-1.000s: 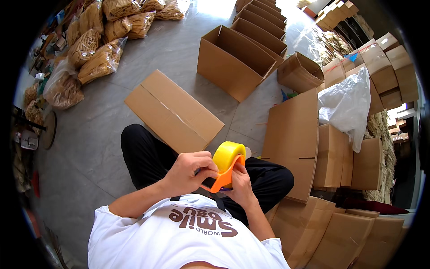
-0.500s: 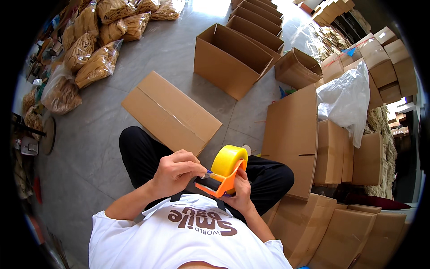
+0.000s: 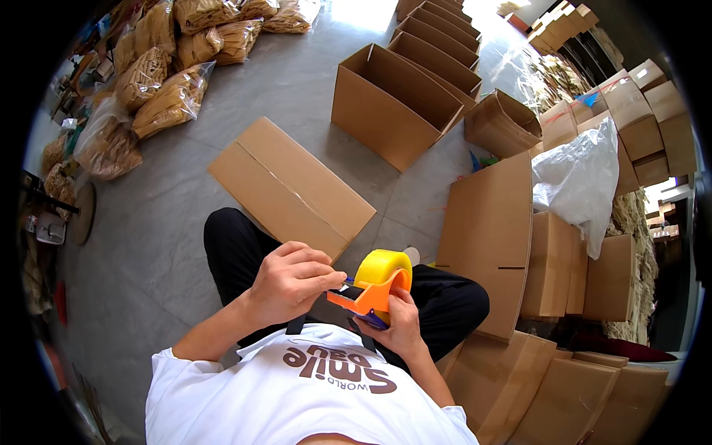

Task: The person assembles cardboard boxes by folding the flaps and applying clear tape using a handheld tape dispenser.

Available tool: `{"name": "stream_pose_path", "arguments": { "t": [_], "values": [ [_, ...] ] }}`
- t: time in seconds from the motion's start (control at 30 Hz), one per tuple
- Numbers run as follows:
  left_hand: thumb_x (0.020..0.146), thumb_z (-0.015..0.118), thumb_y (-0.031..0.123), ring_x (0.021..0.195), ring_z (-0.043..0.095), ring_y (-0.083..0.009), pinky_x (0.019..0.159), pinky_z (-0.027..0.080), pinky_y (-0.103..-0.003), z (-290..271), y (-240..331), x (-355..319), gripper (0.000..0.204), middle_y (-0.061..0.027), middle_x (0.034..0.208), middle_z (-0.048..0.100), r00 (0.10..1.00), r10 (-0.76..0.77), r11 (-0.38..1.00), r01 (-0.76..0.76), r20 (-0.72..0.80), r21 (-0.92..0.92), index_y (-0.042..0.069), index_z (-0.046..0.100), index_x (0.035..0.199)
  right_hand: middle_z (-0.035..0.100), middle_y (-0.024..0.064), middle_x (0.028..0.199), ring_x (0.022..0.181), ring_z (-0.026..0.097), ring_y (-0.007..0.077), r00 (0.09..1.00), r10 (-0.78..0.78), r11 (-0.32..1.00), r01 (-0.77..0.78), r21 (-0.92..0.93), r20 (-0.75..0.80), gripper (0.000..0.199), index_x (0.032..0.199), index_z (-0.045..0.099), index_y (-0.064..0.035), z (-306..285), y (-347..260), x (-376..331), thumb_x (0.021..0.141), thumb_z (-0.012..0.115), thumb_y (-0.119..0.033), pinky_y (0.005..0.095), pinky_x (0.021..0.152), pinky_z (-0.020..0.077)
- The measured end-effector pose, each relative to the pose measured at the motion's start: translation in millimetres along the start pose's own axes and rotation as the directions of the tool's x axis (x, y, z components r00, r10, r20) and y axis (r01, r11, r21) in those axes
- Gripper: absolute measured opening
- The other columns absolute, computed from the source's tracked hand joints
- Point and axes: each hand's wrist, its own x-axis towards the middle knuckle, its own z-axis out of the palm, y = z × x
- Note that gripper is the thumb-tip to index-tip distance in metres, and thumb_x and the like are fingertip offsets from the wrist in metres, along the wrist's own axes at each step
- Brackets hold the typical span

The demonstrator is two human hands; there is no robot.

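Above the dark-trousered legs [image 3: 449,297], near the closed carton's [image 3: 293,189] closest corner, the right hand [image 3: 399,326] grips an orange tape dispenser [image 3: 380,297], seemingly steadying it for the left hand [image 3: 289,276], fingertips pinched at its front; whether on tape, I cannot tell.

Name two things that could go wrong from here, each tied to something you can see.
1. The left hand has its fingers close to the front end of the orange tape dispenser; if that edge is sharp, which is too small to tell, they might get nicked.
2. The right hand grips the dispenser above the legs; a loosened grip could drop it there.
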Motion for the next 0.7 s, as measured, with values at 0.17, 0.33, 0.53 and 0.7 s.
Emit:
{"name": "stream_pose_path", "arguments": {
  "t": [0.17, 0.33, 0.53, 0.7],
  "values": [
    [0.077, 0.065, 0.005, 0.089, 0.065, -0.0189, 0.086, 0.046, -0.034, -8.0, -13.0, -3.4, 0.034, -0.005, 0.089, 0.069, 0.97, -0.21, 0.966, 0.225, 0.122, -0.129, 0.005, 0.061, 0.111, 0.064, 0.0137, 0.08, 0.077, 0.064, 0.0263, 1.0, -0.02, 0.989, 0.022, -0.144, 0.015, 0.041, 0.096, 0.06, 0.0013, 0.6, 5.6, 4.3, 0.067, 0.078, -0.022, 0.039, 0.088, 0.046],
    [0.084, 0.053, -0.005, 0.102, 0.061, -0.02, 0.089, 0.046, -0.028, -2.7, -52.9, -15.1, 0.049, -0.0147, 0.113, 0.061, 0.761, -0.642, 0.576, 0.563, 0.099, -0.592, -0.001, 0.041, 0.131, 0.062, 0.0159, 0.076, 0.074, 0.062, 0.0319, 0.998, 0.066, 0.971, -0.06, -0.232, 0.019, 0.039, 0.088, 0.059, 0.0015, 18.6, 20.4, 4.7, 0.063, 0.078, -0.021, 0.0386, 0.08, 0.0479],
    [0.082, 0.056, -0.001, 0.107, 0.058, -0.0264, 0.085, 0.051, -0.031, -34.4, -103.7, -23.8, 0.042, -0.019, 0.118, 0.057, 0.617, -0.7, -0.107, 0.406, 0.358, -0.908, -0.002, 0.049, 0.124, 0.062, 0.0131, 0.077, 0.07, 0.062, 0.026, 0.826, 0.56, 0.828, -0.56, 0.015, -0.058, 0.048, 0.091, 0.056, 0.0024, 23.8, 57.8, -11.1, 0.059, 0.082, -0.024, 0.0315, 0.065, 0.0501],
    [0.082, 0.061, 0.006, 0.108, 0.057, -0.028, 0.084, 0.051, -0.032, -22.4, -200.1, -31.9, 0.043, -0.0169, 0.118, 0.057, 0.577, -0.743, 0.018, 0.524, 0.34, -0.851, 0.0, 0.05, 0.123, 0.061, 0.0022, 0.082, 0.072, 0.058, 0.01, 0.577, 0.814, 0.415, -0.658, 0.628, 0.068, 0.031, 0.093, 0.059, -0.0006, 40.6, 73.1, -6.3, 0.07, 0.077, -0.011, 0.0239, 0.066, 0.0463]
  ]
}}
